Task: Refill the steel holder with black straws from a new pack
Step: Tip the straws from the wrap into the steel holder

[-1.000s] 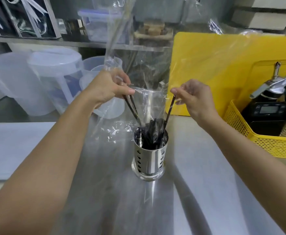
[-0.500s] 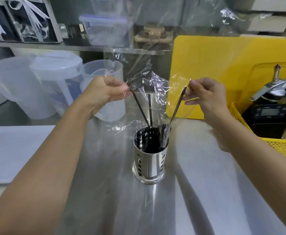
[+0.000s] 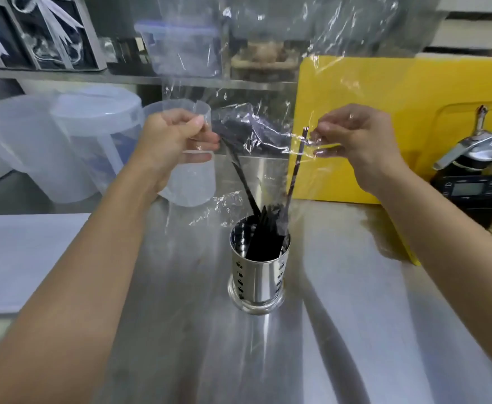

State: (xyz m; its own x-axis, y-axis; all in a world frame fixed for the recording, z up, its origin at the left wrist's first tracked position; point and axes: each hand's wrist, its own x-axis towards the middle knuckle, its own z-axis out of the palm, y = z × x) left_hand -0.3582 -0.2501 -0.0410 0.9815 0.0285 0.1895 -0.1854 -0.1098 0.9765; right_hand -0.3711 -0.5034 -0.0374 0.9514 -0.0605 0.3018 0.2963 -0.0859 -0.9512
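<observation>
A perforated steel holder (image 3: 257,279) stands upright on the steel counter, mid-frame, with black straws (image 3: 263,239) inside it. Two long straws lean out of it toward my hands. Above the holder hangs a clear plastic pack (image 3: 256,132), its open lower edge stretched between both hands. My left hand (image 3: 177,141) pinches the pack's left edge, with a straw's top just beside its fingers. My right hand (image 3: 358,138) pinches the right edge, next to the tip of another straw. The pack rises out of the frame's top.
Translucent plastic jugs (image 3: 72,147) stand at the back left, and a white board (image 3: 23,258) lies at the left. A yellow cutting board (image 3: 399,112) leans at the back right, by a yellow basket (image 3: 413,258) holding a scale (image 3: 466,191). A shelf (image 3: 64,75) runs behind.
Both hands have lifted the pack higher and drawn further apart, stretching its opening. The straws have slid out of the plastic and sit lower in the holder.
</observation>
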